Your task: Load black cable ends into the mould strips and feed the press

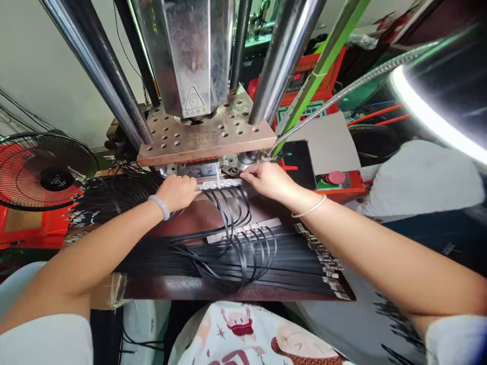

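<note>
Under the press, a metal holder bar [222, 184] carries a row of cable ends, with black cables [238, 200] looping down from it. My left hand [177, 192] is closed around the bar's left end. At the right end, the thumb and index finger of my right hand [269, 180] are pinched together; the hand partly hides what lies between them. Closer to me, a second metal holder bar [213, 237] lies on the brown table, also fitted with a row of cable ends. Flat black cables [292, 258] with metal connectors spread across the table.
Above both hands hangs a drilled press plate [205, 139] between steel columns. A bundle of cables [114, 195] lies left, beside a fan [45, 170]. To the right are a red push button [336, 177], a flexible metal conduit [342, 91] and a bright lamp [437, 116].
</note>
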Action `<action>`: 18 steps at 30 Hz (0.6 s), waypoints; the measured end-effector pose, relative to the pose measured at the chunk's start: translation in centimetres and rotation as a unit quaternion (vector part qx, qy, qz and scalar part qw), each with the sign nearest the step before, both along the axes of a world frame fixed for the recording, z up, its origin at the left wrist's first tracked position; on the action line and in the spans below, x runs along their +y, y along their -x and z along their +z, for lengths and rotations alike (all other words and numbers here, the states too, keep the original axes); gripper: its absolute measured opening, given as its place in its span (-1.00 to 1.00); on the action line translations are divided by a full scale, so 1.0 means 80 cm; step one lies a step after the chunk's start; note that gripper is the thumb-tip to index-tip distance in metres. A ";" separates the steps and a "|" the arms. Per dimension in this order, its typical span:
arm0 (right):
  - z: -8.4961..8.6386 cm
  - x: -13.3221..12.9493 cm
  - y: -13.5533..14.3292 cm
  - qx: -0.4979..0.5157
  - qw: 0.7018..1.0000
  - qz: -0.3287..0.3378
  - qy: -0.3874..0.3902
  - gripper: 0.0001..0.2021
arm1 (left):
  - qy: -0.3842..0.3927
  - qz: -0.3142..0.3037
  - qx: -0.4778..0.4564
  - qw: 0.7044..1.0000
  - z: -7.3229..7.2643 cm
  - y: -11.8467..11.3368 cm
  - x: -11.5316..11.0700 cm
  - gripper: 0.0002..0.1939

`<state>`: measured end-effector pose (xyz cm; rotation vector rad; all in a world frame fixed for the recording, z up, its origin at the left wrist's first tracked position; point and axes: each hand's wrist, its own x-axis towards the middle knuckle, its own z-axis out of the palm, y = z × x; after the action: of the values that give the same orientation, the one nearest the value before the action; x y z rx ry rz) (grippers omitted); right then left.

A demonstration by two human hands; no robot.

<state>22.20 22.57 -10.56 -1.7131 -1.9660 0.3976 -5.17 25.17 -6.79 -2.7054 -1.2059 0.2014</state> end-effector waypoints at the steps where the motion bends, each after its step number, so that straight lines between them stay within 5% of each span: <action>1: 0.000 -0.010 -0.003 0.001 1.000 0.007 0.020 -0.75 | -0.005 -0.014 0.023 1.000 -0.002 0.001 -0.009 -0.60; 6: 0.004 -0.014 0.030 0.112 0.987 0.112 0.016 -0.81 | -0.015 -0.049 0.054 0.997 -0.018 -0.017 -0.032 -0.59; 9: -0.003 -0.006 0.055 0.162 0.972 0.093 0.144 -0.84 | 0.019 0.008 0.052 0.998 -0.017 -0.032 -0.043 -0.56; 12: -0.006 -0.011 0.063 0.142 0.974 0.068 0.163 -0.85 | 0.073 0.094 -0.003 0.993 -0.005 -0.020 -0.055 -0.61; 15: 0.021 -0.035 0.062 0.137 0.988 0.075 0.017 -0.82 | 0.077 0.143 -0.219 0.962 0.011 0.014 -0.076 -0.58; 18: 0.081 -0.077 0.070 0.166 0.960 0.108 -0.200 -0.76 | 0.078 0.100 -0.483 0.866 0.028 0.019 -0.113 -0.52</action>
<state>16.64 16.40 -4.11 -1.1073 -1.8343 0.3109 -6.66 16.15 -4.54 -2.8364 -1.7266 -1.2271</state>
